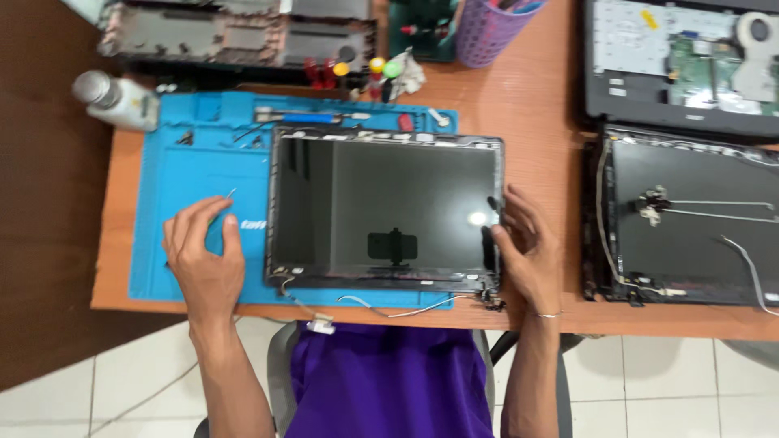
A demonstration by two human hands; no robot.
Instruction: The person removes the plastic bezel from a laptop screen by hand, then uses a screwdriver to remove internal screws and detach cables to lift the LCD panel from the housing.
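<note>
Right hand (pixel 527 251) gripping panel (pixel 385 211) at its right edge on mat (pixel 182 174), left hand (pixel 203 255) pinching screwdriver (pixel 221 207) beside it; thin, glassy, likely fragile, best taken by bezel, never the glass.

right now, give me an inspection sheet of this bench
surface: wooden desk with a blue work mat on its left part
job's things: laptop screen panel in its frame, lying flat, partly on the mat
clutter: white bottle on its side at the mat's corner, purple mesh cup, an opened laptop base, a bare lid shell, another chassis at the back
hands: left hand on the mat holding a thin screwdriver; right hand gripping the panel's right edge
cables: loose thin wires trailing from the panel's lower edge; more wires on the lid shell
surroundings: white tiled floor, chair under the person
</note>
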